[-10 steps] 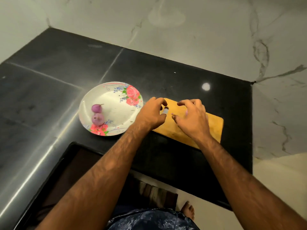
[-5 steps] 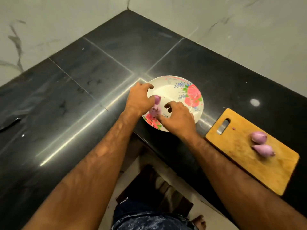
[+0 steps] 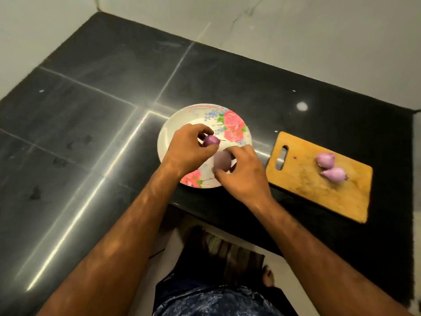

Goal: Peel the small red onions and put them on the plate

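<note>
Left hand [image 3: 185,153] pinches dark onion [image 3: 210,140], right hand [image 3: 245,176] grips pale onion [image 3: 222,160] over plate [image 3: 163,137], probably for peeling. Two onions [image 3: 325,159] on board [image 3: 296,181], right.

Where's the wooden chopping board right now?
In the head view, the chopping board lies on the black counter at the right, just to the right of the flowered plate, with two onions on it.

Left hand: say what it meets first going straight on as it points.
Probably the rose-printed far rim of the plate, beyond the small onion the left hand grips; its height over the plate is unclear.
</note>
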